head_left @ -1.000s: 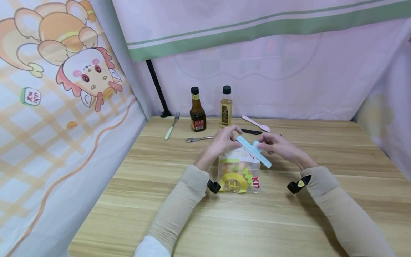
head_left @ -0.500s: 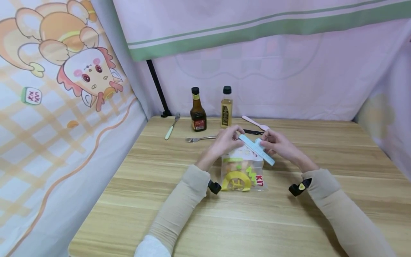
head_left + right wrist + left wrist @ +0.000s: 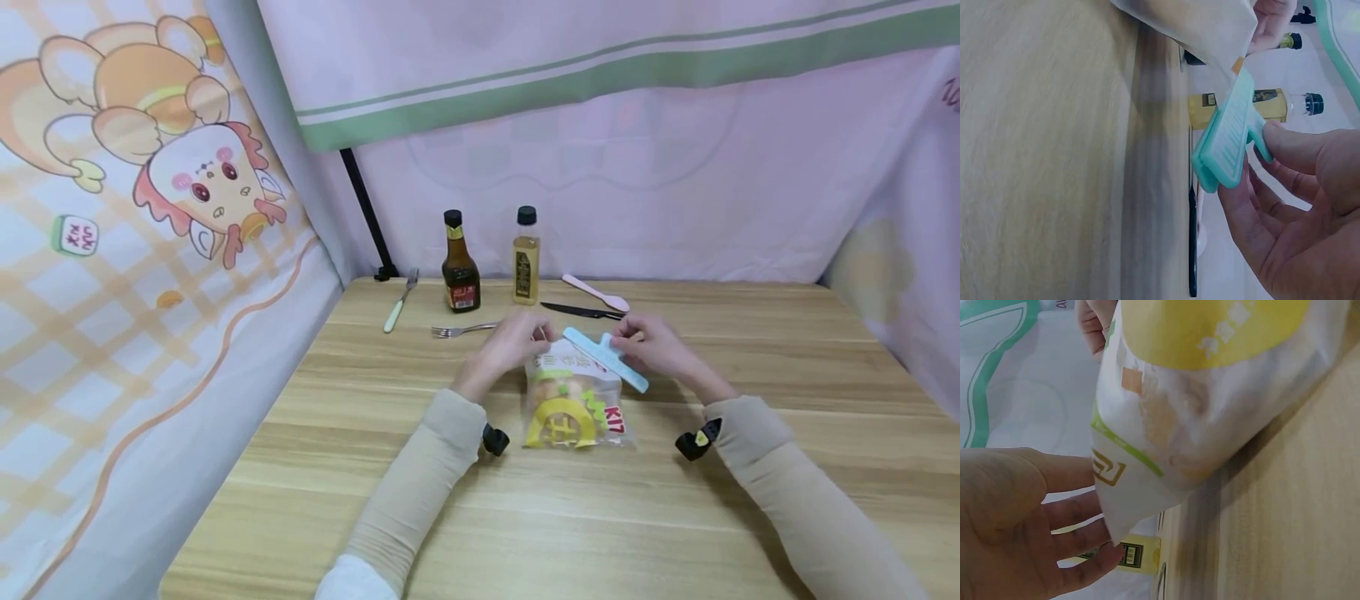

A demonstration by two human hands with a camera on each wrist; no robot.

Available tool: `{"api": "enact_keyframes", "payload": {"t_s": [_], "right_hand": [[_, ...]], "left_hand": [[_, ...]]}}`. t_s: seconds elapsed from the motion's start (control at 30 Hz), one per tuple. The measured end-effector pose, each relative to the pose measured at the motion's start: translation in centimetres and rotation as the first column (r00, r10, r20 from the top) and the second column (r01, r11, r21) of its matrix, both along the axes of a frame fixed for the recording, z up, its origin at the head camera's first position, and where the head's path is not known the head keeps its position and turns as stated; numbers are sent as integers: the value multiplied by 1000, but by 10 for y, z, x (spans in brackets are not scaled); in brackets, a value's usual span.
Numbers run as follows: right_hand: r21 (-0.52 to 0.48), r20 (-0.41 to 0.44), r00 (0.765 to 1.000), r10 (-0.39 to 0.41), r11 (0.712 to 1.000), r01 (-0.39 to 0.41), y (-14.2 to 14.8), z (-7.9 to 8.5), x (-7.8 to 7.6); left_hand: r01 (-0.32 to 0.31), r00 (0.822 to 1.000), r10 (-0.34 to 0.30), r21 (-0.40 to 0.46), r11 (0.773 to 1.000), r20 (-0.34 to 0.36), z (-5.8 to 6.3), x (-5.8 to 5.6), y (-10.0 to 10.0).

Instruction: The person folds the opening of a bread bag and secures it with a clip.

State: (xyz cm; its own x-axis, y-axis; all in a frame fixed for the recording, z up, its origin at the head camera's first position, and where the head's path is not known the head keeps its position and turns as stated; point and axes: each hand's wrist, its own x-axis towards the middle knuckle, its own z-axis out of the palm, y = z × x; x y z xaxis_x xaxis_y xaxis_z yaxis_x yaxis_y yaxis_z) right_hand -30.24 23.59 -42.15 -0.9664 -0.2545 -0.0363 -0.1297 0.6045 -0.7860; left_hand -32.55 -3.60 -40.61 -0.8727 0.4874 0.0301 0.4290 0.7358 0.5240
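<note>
A light blue bag clip lies slantwise across the top edge of a clear, printed food bag with pale pieces inside. My right hand pinches the clip's handle between thumb and fingers; the right wrist view shows the clip's bars around the bag's edge. At the bag's upper left corner, my left hand holds the edge between thumb and fingers. From the left wrist, the fingers reach the bag's edge, their tips partly hidden by it.
Behind the bag stand a dark sauce bottle and an oil bottle. Around them lie a green-handled fork, a metal fork, a black knife and a pink spoon. A curtain hangs at the back.
The bag and clip have shifted slightly to the right. My left fingers have drawn back from the clip's left end onto the bag's corner. The right hand keeps hold of the clip.
</note>
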Motion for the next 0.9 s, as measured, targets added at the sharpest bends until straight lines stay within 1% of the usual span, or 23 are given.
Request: {"api": "enact_keyframes", "payload": {"t_s": [0.07,0.13,0.2,0.27,0.37,0.47,0.63,0.73,0.9], "right_hand": [[19,1,1000,-4,1000,4,1,-4,-2],[38,4,1000,-9,999,9,1,-7,-5],[48,9,1000,-7,999,7,1,-10,-7],[55,10,1000,-2,998,1,1,-13,-8],[63,13,1000,7,998,-8,2,-17,-10],[87,3,1000,17,996,-18,3,-18,-11],[142,11,999,33,989,-35,6,-17,-11],[162,14,999,45,986,-46,7,-19,-11],[180,-21,996,89,980,-84,8,-22,-11]], "left_hand": [[2,1000,-2,-20,1000,26,-2,-1,-1],[-5,998,6,-23,1000,60,-4,0,-1],[-13,997,14,-25,1000,73,-5,0,-1],[-14,998,16,-32,999,68,-7,0,-1],[-6,999,8,-52,999,36,-9,0,0],[-4,1000,5,-73,997,20,-12,-1,2],[-5,1000,7,-114,993,18,-16,-3,3],[-4,1000,6,-122,992,21,-17,-2,3],[-11,999,14,-125,992,29,-19,0,2]]}}
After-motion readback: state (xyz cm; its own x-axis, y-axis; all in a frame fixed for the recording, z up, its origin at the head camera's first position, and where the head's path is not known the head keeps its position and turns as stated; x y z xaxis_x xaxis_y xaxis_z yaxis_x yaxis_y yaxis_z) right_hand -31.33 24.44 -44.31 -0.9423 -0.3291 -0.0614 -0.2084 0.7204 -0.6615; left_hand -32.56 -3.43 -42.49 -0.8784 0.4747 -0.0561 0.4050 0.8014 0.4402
